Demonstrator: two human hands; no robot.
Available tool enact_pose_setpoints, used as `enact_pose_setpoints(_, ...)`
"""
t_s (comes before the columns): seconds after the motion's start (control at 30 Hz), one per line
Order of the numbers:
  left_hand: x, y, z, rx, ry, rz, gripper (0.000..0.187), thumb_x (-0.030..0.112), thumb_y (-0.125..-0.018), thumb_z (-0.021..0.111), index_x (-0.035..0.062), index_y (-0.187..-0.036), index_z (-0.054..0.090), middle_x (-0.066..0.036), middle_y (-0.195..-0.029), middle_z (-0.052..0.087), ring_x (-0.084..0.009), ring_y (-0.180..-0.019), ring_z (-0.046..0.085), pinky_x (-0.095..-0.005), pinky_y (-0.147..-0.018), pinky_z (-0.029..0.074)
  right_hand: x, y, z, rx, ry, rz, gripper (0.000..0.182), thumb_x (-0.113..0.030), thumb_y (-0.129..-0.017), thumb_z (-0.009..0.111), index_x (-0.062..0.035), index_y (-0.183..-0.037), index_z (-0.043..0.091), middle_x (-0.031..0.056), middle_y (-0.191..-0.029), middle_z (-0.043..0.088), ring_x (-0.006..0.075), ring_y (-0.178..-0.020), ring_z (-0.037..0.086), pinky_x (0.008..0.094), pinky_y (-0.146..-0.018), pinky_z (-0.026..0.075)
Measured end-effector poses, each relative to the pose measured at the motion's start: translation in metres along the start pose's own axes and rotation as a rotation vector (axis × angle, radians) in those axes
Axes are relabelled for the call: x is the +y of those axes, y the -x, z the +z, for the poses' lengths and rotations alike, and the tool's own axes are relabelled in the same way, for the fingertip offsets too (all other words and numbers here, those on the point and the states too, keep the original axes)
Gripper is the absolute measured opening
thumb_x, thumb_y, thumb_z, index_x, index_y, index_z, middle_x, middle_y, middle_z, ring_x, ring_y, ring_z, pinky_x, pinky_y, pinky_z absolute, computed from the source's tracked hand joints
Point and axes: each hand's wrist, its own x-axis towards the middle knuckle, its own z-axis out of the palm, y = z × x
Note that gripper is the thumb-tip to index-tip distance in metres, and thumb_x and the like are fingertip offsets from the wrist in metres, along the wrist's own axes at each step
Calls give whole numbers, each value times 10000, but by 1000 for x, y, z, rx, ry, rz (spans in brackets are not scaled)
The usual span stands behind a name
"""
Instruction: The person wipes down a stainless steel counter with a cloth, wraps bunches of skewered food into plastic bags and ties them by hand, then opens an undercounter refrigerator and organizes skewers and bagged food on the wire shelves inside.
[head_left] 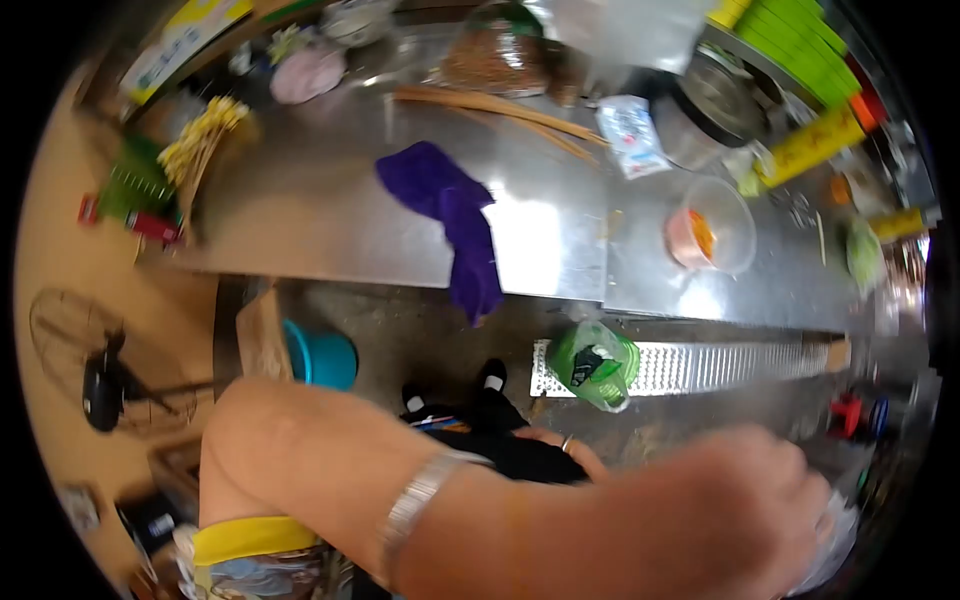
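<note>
My left arm, with a metal band on the wrist, reaches across the lower part of the view to the right. At its end my left hand (745, 510) is blurred, its fingers curled closed against a crumpled clear plastic bag (838, 545). Only part of my right hand (575, 450) shows, with a ring on one finger, next to my black clothing. The left forearm hides the rest of it, so its grip is not visible.
A purple cloth (450, 210) hangs over the front edge of the steel counter (310, 220). On the counter are wooden sticks (500, 105), a plastic tub with orange food (715, 230) and a lidded pot (710, 105). Below are a blue bucket (325, 358), a green bag (595, 365) and a fan (105, 380).
</note>
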Motion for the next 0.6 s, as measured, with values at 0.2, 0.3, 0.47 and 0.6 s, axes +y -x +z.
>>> enact_pose_setpoints(0.2, 21, 35, -16, -46, -65, 84, 251, 126, -776, 587, 78, -1016, 644, -34, -933, 610, -144, -798, 595, -260, -661, 477, -183, 14, -34, 173, 439, 142, 139, -189, -785, 616, -68, -854, 614, 106, -852, 623, 262, -784, 603, 350, -696, 470)
enact_pose_setpoints(0.3, 31, 63, -32, -14, -64, 63, 251, 146, -788, 578, 84, -1022, 645, -14, -955, 623, -129, -813, 602, -251, -666, 482, -314, -35, -50, 731, 525, -440, 121, -14, -756, 614, -42, -873, 607, 125, -944, 618, 257, -809, 604, 320, -706, 478)
enact_pose_setpoints(0.47, -8, 173, -56, 176, 134, -427, 239, 149, -835, 522, 87, -1039, 629, -45, -1024, 627, -231, -842, 606, -308, -714, 476, -422, -147, -72, 855, 919, -666, 444, -97, -710, 667, -62, -1133, 539, 173, -1306, 407, 345, -1173, 409, 396, -968, 352)
enact_pose_setpoints(0.6, -59, 360, 31, 463, 555, -992, 304, 207, -908, 471, 38, -1148, 550, -128, -1103, 585, -223, -1098, 505, -332, -921, 395, -397, -249, -80, 671, 1247, -446, 576, -294, -739, 650, -73, -1240, 473, 188, -1366, 322, 369, -1274, 267, 457, -1045, 235)
